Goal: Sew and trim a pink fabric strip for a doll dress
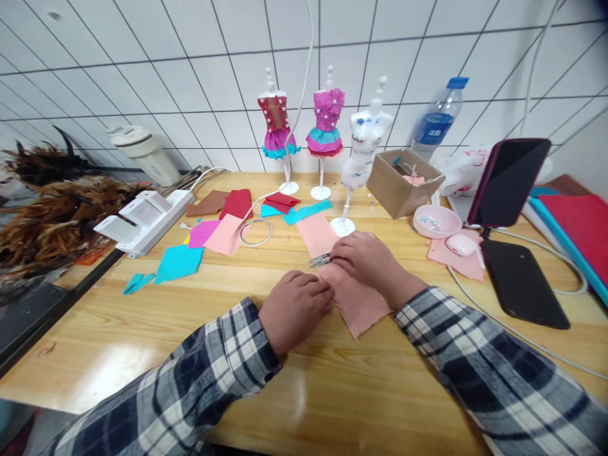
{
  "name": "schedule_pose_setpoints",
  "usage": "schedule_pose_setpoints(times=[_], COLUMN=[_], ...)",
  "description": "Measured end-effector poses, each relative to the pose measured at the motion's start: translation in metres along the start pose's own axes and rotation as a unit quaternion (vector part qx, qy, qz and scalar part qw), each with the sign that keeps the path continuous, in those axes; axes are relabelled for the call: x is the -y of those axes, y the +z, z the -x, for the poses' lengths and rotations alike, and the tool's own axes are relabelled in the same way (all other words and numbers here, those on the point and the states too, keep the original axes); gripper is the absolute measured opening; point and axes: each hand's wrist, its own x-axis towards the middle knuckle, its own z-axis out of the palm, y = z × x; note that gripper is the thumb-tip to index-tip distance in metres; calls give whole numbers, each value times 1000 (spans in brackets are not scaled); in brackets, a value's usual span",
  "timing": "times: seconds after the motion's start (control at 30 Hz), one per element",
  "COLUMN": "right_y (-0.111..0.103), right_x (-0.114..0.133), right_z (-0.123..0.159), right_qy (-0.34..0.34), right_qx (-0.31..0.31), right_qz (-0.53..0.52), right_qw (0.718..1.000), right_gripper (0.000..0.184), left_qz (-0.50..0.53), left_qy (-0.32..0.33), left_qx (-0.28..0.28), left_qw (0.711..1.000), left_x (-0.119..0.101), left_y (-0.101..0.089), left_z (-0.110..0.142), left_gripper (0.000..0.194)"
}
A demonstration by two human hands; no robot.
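Silver snips (325, 257) — within curled right grip (363, 261)

Table (327, 392): pink cloth (361, 305), 3 mannequins (357, 166)

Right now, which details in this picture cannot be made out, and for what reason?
- Handles of the snips: head view, hidden by the right hand.
- Part of the pink cloth under the right hand: head view, covered by that hand.
- Pieces in the pink bowl: head view, too small to identify.
- Brown feathery pile: head view, cut off by the left edge.
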Motion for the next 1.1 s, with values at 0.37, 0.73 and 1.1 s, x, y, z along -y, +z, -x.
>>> schedule_pose_setpoints(times=[0.37, 0.73, 1.1], right_y=[-1, -15, -24], right_x=[0, 10, 44], right_z=[-1, 16, 76], right_qy=[17, 71, 71], right_qx=[14, -95, 73], right_qz=[-10, -104, -181], right_qw=[1000, 987, 978], right_gripper=[21, 21, 7], left_qz=[2, 169, 153], left_qy=[101, 155, 164], left_qx=[-69, 31, 70], left_qw=[992, 973, 972], left_x=[3, 10, 10], left_y=[-15, -6, -3], left_z=[2, -11, -8], left_gripper=[24, 40, 40])
